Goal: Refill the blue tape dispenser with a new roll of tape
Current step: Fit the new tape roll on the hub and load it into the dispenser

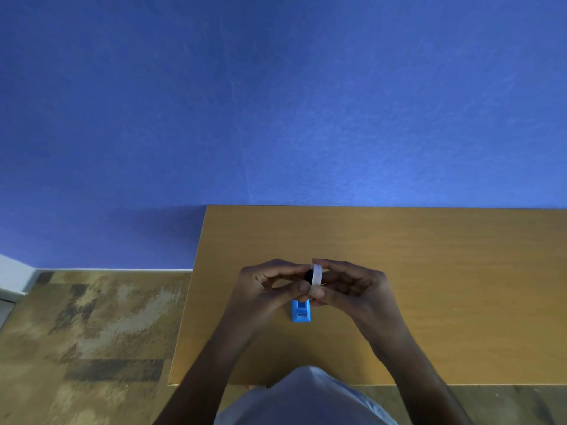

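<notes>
A small blue tape dispenser [301, 311] stands on the wooden table [429, 271], partly hidden under my hands. Just above it I hold a white roll of tape [317, 275] edge-on between both hands. My right hand [349, 283] pinches the roll from the right with thumb and fingers. My left hand [270, 286] meets it from the left, its fingertips on a small black piece [308, 275] at the roll's centre, likely the spindle. The roll is lifted clear of the dispenser.
The table's left edge runs at about a third of the frame, with patterned floor [92, 332] beyond it. A blue wall [276, 102] stands right behind the table's far edge. My light shirt [306, 400] fills the bottom centre.
</notes>
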Demonstrator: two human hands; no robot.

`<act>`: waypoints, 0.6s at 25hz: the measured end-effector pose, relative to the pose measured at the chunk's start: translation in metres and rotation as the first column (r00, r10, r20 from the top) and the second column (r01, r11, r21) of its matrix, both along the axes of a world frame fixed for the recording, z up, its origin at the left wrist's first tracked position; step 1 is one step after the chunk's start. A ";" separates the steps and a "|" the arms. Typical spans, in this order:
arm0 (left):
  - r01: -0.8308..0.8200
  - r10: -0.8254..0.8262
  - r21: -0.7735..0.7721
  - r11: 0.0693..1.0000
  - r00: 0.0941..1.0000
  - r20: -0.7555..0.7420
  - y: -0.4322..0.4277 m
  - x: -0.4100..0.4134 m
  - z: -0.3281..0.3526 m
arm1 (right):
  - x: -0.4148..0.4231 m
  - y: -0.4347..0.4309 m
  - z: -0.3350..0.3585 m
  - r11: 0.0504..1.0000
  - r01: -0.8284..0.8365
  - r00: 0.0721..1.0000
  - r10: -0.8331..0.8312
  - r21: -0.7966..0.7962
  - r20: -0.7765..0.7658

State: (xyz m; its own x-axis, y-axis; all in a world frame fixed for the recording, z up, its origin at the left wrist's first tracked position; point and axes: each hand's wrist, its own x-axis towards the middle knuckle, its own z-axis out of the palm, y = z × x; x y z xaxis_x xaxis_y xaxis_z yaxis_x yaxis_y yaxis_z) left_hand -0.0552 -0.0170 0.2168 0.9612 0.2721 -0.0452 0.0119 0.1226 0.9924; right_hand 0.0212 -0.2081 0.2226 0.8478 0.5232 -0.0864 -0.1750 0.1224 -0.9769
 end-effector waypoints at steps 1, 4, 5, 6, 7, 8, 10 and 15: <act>0.014 -0.014 0.024 1.000 1.000 0.016 0.002 0.001 -0.001 | 0.001 0.000 0.000 1.000 0.006 1.000 -0.006 0.003 -0.007; 0.004 -0.009 0.116 0.993 0.999 0.044 0.006 0.005 -0.003 | 0.006 0.004 -0.002 1.000 0.007 1.000 -0.007 0.012 -0.029; -0.008 0.000 0.149 0.989 0.999 0.051 0.006 0.006 -0.004 | 0.007 0.005 -0.004 1.000 -0.003 1.000 0.003 0.019 -0.029; -0.015 0.005 0.174 0.985 0.998 0.059 0.006 0.008 -0.006 | 0.009 0.006 -0.006 1.000 -0.013 1.000 0.013 0.024 -0.028; -0.019 0.007 0.190 0.982 0.998 0.067 0.007 0.010 -0.007 | 0.011 0.008 -0.008 1.000 -0.015 0.999 0.016 0.026 -0.031; -0.019 0.004 0.201 0.979 0.997 0.075 0.009 0.012 -0.009 | 0.013 0.009 -0.010 1.000 -0.013 0.999 0.014 0.029 -0.034; -0.017 -0.004 0.227 0.974 0.996 0.092 0.012 0.016 -0.013 | 0.017 0.011 -0.014 1.000 -0.013 0.999 0.014 0.027 -0.040; 0.008 -0.031 0.240 0.971 0.995 0.092 0.017 0.027 -0.024 | 0.027 0.016 -0.019 1.000 -0.005 0.999 0.004 -0.012 -0.046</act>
